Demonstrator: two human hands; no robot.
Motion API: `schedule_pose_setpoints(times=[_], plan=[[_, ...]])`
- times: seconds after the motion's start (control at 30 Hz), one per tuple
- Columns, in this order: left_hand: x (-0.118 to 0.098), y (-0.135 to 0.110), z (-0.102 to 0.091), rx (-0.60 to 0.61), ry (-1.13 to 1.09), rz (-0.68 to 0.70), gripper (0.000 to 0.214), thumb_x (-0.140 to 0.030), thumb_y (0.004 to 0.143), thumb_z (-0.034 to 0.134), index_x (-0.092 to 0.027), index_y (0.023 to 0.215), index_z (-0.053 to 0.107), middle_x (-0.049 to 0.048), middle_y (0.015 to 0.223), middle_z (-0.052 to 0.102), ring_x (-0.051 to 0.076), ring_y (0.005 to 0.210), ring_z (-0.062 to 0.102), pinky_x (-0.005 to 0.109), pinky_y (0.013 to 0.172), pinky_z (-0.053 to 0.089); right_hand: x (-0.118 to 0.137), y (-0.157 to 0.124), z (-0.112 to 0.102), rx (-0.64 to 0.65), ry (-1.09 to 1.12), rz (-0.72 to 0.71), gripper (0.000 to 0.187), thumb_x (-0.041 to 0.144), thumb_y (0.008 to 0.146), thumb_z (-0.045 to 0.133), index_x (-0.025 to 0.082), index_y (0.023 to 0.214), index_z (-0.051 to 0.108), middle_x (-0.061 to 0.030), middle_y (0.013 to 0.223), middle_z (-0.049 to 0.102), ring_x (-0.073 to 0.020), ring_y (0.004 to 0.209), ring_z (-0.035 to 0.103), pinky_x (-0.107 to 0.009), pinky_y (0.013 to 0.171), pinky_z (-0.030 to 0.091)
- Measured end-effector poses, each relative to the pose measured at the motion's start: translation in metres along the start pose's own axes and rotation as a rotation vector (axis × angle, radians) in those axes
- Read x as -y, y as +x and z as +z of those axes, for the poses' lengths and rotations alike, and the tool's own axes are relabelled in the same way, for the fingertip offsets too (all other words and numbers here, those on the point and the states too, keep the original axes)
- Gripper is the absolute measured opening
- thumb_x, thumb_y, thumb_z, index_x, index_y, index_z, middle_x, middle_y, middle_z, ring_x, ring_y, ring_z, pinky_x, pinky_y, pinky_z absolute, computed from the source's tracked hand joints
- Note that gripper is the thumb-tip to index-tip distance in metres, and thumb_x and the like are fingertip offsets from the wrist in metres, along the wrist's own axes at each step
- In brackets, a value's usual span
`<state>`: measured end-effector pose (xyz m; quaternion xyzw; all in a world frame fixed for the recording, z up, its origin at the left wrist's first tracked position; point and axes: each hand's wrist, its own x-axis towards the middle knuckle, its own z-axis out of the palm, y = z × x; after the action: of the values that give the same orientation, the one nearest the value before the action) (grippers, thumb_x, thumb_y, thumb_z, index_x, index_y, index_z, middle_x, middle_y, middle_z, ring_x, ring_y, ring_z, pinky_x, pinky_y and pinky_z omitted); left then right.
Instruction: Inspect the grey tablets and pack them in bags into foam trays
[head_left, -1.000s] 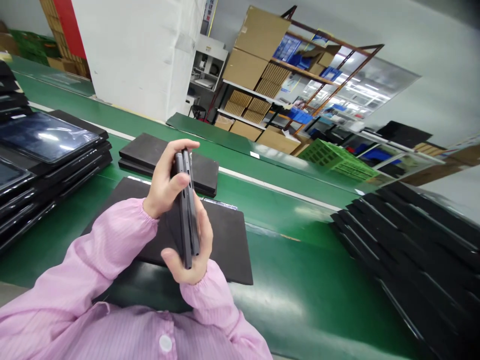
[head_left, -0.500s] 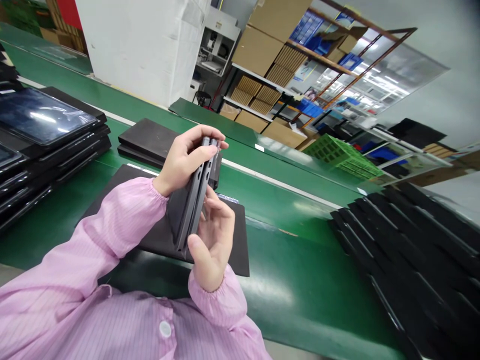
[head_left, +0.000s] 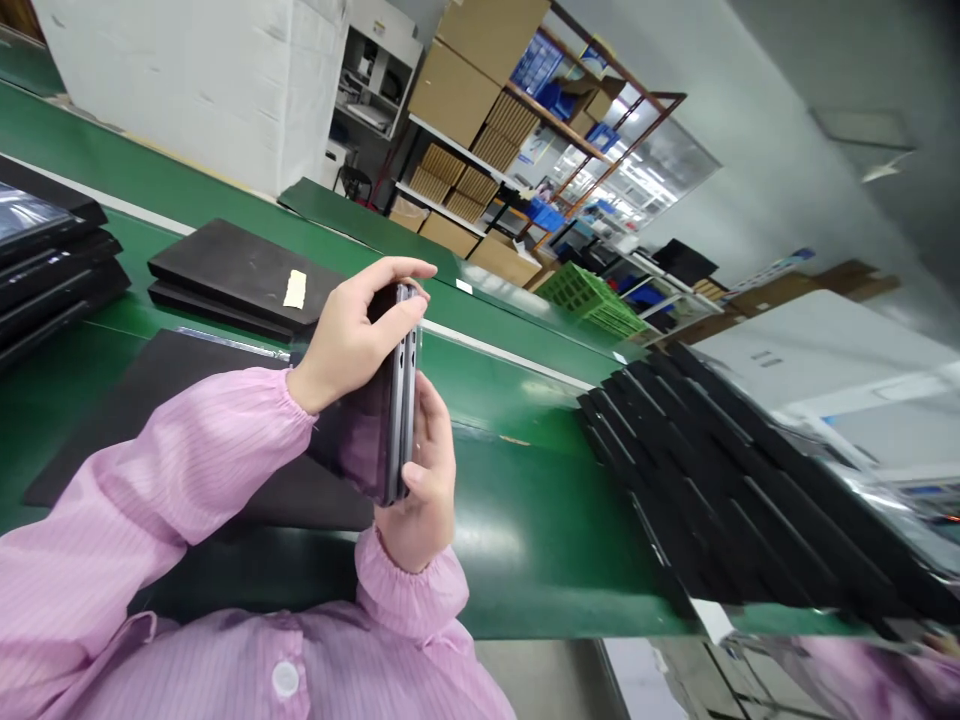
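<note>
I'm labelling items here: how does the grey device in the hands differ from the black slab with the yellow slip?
The grey device stands on edge, gripped by the left hand and right hand; the black slab lies flat atop a second slab on the green belt, untouched. The black slab carries a yellow slip; the grey device shows none. Both are dark, thin and rectangular.

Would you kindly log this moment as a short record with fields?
held item: dark slim device, upright, edge toward the camera
left hand: grips its upper end
right hand: holds its lower end
beneath: black foam mat on green belt
far left: stacked devices
right: row of black trays
behind: black pads bearing a yellow note
</note>
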<state>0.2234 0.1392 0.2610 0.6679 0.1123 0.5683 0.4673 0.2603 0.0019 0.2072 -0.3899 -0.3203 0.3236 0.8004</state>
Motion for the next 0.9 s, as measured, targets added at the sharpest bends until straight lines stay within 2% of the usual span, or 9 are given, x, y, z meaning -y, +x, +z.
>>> schedule_pose_setpoints(times=[0.1, 0.2, 0.33, 0.53, 0.7, 0.9], plan=[[0.0, -0.003, 0.006, -0.044, 0.055, -0.015, 0.022, -0.032, 0.089, 0.061, -0.018, 0.101, 0.073, 0.0035, 0.092, 0.074, 0.017, 0.082, 0.068, 0.027, 0.073, 0.053, 0.003, 0.005, -0.004, 0.002, 0.045, 0.015, 0.056, 0.025, 0.065, 0.063, 0.025, 0.121, 0.071, -0.0027, 0.126, 0.072, -0.0261, 0.123, 0.063, -0.04, 0.109, 0.048], [0.001, -0.005, 0.01, -0.064, 0.047, -0.035, 0.031, -0.043, 0.094, 0.057, -0.018, 0.095, 0.074, 0.0039, 0.087, 0.075, 0.016, 0.078, 0.068, 0.026, 0.07, 0.052, 0.005, 0.006, -0.006, 0.014, 0.054, -0.006, 0.054, 0.023, 0.067, 0.06, 0.025, 0.119, 0.073, -0.0006, 0.12, 0.074, -0.0209, 0.115, 0.067, -0.031, 0.102, 0.052], [0.001, -0.006, 0.013, -0.057, 0.043, -0.039, 0.035, -0.045, 0.098, 0.053, -0.017, 0.095, 0.075, 0.0048, 0.09, 0.076, 0.016, 0.082, 0.069, 0.025, 0.077, 0.053, 0.006, 0.005, -0.009, 0.003, 0.024, -0.025, 0.052, 0.019, 0.067, 0.057, 0.025, 0.116, 0.074, 0.0011, 0.115, 0.076, -0.0177, 0.107, 0.069, -0.027, 0.095, 0.053], [0.0, -0.009, 0.015, -0.047, 0.086, -0.057, 0.037, -0.045, 0.099, 0.051, -0.018, 0.097, 0.075, 0.0053, 0.092, 0.076, 0.016, 0.083, 0.07, 0.025, 0.077, 0.054, 0.009, 0.006, -0.012, 0.016, -0.008, -0.029, 0.05, 0.018, 0.07, 0.057, 0.026, 0.117, 0.073, 0.0011, 0.114, 0.075, -0.0187, 0.106, 0.068, -0.029, 0.094, 0.053], [-0.002, -0.008, 0.013, -0.05, 0.111, -0.042, 0.033, -0.038, 0.099, 0.051, -0.018, 0.095, 0.076, 0.0038, 0.089, 0.076, 0.014, 0.078, 0.069, 0.023, 0.073, 0.054, 0.009, 0.004, -0.013, -0.001, -0.04, -0.012, 0.045, 0.022, 0.074, 0.061, 0.026, 0.117, 0.073, -0.0009, 0.114, 0.074, -0.0219, 0.105, 0.068, -0.035, 0.095, 0.052], [-0.007, -0.008, 0.01, -0.02, 0.171, -0.024, 0.03, -0.031, 0.096, 0.052, -0.018, 0.089, 0.078, 0.001, 0.08, 0.075, 0.012, 0.068, 0.066, 0.021, 0.065, 0.052, 0.011, 0.003, -0.009, -0.012, -0.059, -0.032, 0.035, 0.023, 0.075, 0.065, 0.026, 0.108, 0.075, -0.0023, 0.105, 0.074, -0.0213, 0.098, 0.067, -0.035, 0.091, 0.053]])
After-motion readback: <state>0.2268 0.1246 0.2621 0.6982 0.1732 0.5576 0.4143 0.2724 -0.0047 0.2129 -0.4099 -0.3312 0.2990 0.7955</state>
